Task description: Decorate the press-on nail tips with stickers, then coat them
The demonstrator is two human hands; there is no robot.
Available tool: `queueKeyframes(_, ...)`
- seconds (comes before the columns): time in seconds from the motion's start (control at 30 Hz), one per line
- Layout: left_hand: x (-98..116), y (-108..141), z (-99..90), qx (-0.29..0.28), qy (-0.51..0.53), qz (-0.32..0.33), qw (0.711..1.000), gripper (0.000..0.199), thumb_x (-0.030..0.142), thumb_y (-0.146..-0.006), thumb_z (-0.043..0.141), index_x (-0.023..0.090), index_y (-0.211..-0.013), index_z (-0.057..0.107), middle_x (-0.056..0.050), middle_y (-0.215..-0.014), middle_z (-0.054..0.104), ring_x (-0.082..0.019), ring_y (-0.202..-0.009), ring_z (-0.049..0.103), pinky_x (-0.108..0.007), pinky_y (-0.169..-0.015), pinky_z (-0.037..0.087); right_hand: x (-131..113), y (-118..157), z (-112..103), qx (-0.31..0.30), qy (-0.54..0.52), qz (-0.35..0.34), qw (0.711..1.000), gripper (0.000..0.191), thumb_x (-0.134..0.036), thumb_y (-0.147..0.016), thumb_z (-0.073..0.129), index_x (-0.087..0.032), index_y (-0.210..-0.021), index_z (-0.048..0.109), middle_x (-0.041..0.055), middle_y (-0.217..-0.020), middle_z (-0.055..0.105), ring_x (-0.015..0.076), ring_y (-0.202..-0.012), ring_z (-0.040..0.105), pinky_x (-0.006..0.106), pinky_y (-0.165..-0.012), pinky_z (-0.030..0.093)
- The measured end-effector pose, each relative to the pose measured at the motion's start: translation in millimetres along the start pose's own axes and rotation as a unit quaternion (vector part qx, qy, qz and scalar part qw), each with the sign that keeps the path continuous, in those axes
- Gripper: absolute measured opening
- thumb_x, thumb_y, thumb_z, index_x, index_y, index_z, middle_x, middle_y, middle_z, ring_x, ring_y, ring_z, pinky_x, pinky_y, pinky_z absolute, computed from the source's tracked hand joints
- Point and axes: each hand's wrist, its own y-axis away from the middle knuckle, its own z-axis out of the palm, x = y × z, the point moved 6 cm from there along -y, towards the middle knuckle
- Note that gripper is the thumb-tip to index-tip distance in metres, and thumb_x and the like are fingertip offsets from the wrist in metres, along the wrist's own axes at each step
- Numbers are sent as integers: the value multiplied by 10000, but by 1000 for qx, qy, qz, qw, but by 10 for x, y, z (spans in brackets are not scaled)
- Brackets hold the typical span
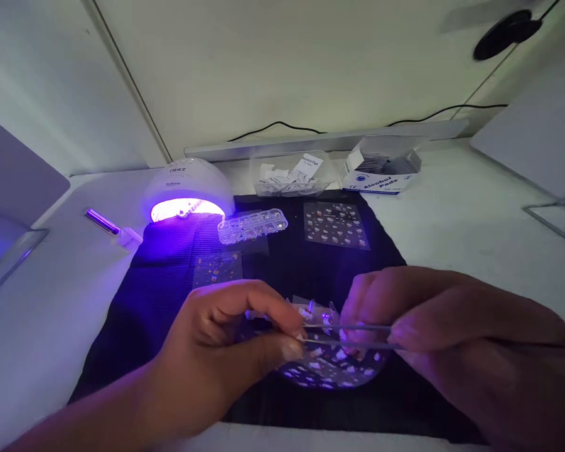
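The right hand (466,345) grips slim tweezers (367,345), probably light, springy, best held mid-shank; the left hand (235,345) curls at their 2 tips, its grasp unclear.

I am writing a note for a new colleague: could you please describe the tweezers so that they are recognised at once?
Find the black cloth and look above its near part. The tweezers are the two thin, straight grey prongs that run from the right hand toward the left hand. Unlike the flat clear case farther back, they are held in the air.
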Motion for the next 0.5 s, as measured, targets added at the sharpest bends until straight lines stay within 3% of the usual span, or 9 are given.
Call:
queueKeyframes(0.23,14,11,7,-11,-7,10,1000,233,48,-814,819,277,-860,819,64,-814,775,-86,-753,691,-180,-725,585,24,-73,-3,-50,-25,-10,998,220,-191,-936,651,-309,-1017,818,47,-920,719,209,-779,715,361,-695,619)
queueKeyframes(0.5,45,14,21,-16,-15,5,1000,230,18,-793,819,243,-842,812,51,-797,765,-86,-756,683,-184,-747,569,48,-47,25,-17,-62,33,997,200,-185,-922,682,-307,-983,828,53,-861,708,208,-745,682,344,-628,601)
